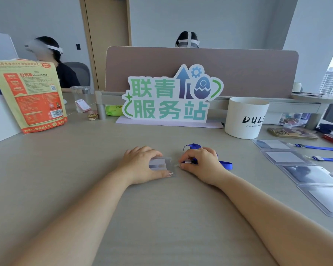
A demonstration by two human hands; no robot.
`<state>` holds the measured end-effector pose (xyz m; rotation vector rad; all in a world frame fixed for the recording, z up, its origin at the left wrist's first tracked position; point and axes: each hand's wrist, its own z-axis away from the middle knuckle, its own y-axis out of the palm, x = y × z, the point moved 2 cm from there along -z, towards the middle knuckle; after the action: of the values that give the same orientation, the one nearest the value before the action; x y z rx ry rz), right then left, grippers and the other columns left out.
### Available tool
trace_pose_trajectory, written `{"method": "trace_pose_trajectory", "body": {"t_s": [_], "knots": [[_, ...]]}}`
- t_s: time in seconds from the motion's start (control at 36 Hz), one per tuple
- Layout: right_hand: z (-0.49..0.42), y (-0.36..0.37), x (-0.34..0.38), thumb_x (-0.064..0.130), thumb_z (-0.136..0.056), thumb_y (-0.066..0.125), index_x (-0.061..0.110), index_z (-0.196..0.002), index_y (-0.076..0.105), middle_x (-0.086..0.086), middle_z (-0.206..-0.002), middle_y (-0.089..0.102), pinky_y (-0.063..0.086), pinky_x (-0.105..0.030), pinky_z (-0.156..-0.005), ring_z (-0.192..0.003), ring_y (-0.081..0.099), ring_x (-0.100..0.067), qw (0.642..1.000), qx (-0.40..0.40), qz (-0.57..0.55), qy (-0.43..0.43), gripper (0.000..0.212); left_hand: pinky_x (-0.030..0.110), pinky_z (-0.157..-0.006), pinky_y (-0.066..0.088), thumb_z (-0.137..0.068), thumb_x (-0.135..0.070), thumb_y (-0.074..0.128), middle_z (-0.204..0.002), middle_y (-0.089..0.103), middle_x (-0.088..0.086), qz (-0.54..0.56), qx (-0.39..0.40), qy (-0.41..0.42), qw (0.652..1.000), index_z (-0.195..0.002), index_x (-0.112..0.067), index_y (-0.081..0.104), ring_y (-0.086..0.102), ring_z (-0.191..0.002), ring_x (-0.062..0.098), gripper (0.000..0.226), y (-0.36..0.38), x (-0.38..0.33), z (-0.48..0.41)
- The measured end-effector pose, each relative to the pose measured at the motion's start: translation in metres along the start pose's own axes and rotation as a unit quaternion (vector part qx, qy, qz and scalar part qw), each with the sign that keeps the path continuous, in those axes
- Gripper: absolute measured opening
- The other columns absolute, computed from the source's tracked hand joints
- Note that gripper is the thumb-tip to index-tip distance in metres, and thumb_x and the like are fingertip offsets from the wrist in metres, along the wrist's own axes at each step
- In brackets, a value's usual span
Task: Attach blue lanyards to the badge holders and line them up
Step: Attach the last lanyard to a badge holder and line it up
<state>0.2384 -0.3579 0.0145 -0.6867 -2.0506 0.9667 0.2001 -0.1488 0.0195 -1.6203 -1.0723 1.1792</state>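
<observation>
My left hand point(142, 164) grips a clear badge holder point(160, 163) flat on the table at the centre. My right hand point(202, 162) pinches the metal clip of a blue lanyard point(226, 165) right at the holder's right edge; the strap loops behind my fingers and trails to the right. Whether the clip is hooked into the holder is hidden by my fingers. Along the right side, several clear badge holders point(285, 157) lie in a row, the two far ones joined to blue lanyards point(319, 148) that run off the right edge.
A green and blue cut-out sign point(169, 98) stands behind my hands. A white round tub point(245, 118) sits to its right, an orange snack bag point(27, 95) at far left. A phone point(292, 133) and red item lie far right. Two people sit beyond the desk divider.
</observation>
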Motion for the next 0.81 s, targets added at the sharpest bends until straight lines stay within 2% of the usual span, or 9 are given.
{"method": "trace_pose_trajectory", "body": {"t_s": [0.06,0.17,0.25,0.33,0.42,0.53,0.64,0.72,0.81], "knots": [[0.000,0.001,0.001,0.037,-0.086,0.064,0.035,-0.092,0.069,0.023,-0.084,0.062,0.020,-0.027,-0.105,-0.091,0.048,0.001,0.999,0.004,0.024,-0.026,0.008,0.028,-0.100,0.028,-0.053,-0.090,0.037,-0.125,0.049,-0.020,0.000,0.000,0.006,1.000,-0.118,-0.046,0.054,0.043,-0.120,0.010,0.080,-0.001,0.001,0.001],[0.001,0.001,-0.001,0.033,-0.088,0.062,0.039,-0.092,0.071,0.020,-0.098,0.065,0.024,-0.031,-0.103,-0.104,0.054,-0.007,0.998,0.008,0.035,-0.049,0.011,0.028,-0.107,0.029,-0.060,-0.080,0.033,-0.131,0.050,-0.020,0.058,0.022,0.030,0.998,-0.122,-0.044,0.058,0.042,-0.124,0.010,0.076,0.004,0.003,0.002],[0.001,0.000,0.000,0.032,-0.089,0.062,0.039,-0.094,0.071,0.019,-0.101,0.065,0.022,-0.030,-0.104,-0.107,0.052,-0.009,0.997,0.001,0.051,-0.051,0.013,0.028,-0.113,0.021,-0.087,-0.053,0.050,-0.139,0.045,-0.016,0.080,0.038,0.038,0.995,-0.132,-0.040,0.051,0.034,-0.131,0.014,0.047,0.007,0.001,0.003],[0.002,0.000,0.001,0.032,-0.090,0.060,0.038,-0.096,0.071,0.019,-0.104,0.064,0.019,-0.030,-0.106,-0.109,0.050,-0.010,0.997,0.000,0.064,-0.047,0.014,0.032,-0.115,0.016,-0.097,-0.037,0.045,-0.145,0.038,-0.016,0.039,0.046,0.042,0.997,-0.139,-0.040,0.041,0.027,-0.136,0.014,0.043,0.011,-0.004,0.003],[0.002,0.000,0.001,0.031,-0.091,0.059,0.037,-0.096,0.071,0.017,-0.103,0.064,0.019,-0.029,-0.106,-0.108,0.050,-0.010,0.997,0.004,0.067,-0.046,0.014,0.034,-0.115,0.016,-0.098,-0.035,0.042,-0.148,0.036,-0.018,0.020,0.044,0.053,0.997,-0.140,-0.038,0.040,0.027,-0.138,0.013,0.043,0.014,-0.006,0.001],[0.001,0.001,0.000,0.031,-0.091,0.058,0.038,-0.095,0.071,0.017,-0.100,0.065,0.022,-0.028,-0.104,-0.105,0.053,-0.011,0.997,0.005,0.064,-0.051,0.015,0.045,-0.114,0.024,-0.097,-0.032,0.046,-0.147,0.040,-0.016,0.055,0.025,0.061,0.996,-0.137,-0.034,0.048,0.032,-0.138,0.007,0.040,0.017,-0.005,0.000],[0.000,0.003,-0.002,0.032,-0.091,0.058,0.037,-0.099,0.070,0.016,-0.102,0.065,0.025,-0.032,-0.105,-0.106,0.054,-0.012,0.997,0.009,0.066,-0.046,0.015,0.048,-0.112,0.025,-0.098,-0.033,0.043,-0.146,0.040,-0.020,0.040,0.022,0.057,0.997,-0.136,-0.039,0.048,0.031,-0.138,0.005,0.038,0.018,-0.008,0.000],[0.000,0.004,-0.003,0.034,-0.091,0.057,0.033,-0.112,0.066,0.016,-0.108,0.067,0.024,-0.029,-0.106,-0.112,0.053,-0.014,0.997,0.010,0.073,-0.032,0.023,0.051,-0.111,0.022,-0.099,-0.040,0.039,-0.146,0.038,-0.021,0.016,0.027,0.047,0.998,-0.134,-0.042,0.048,0.030,-0.138,0.005,0.036,0.018,-0.014,0.002],[0.000,0.004,-0.002,0.034,-0.092,0.055,0.032,-0.117,0.064,0.013,-0.108,0.067,0.024,-0.028,-0.106,-0.112,0.053,-0.015,0.996,0.006,0.081,-0.038,0.026,0.054,-0.110,0.021,-0.097,-0.049,0.034,-0.144,0.038,-0.023,0.000,0.024,0.036,0.999,-0.130,-0.045,0.049,0.031,-0.136,0.005,0.037,0.017,-0.019,0.004]]}}
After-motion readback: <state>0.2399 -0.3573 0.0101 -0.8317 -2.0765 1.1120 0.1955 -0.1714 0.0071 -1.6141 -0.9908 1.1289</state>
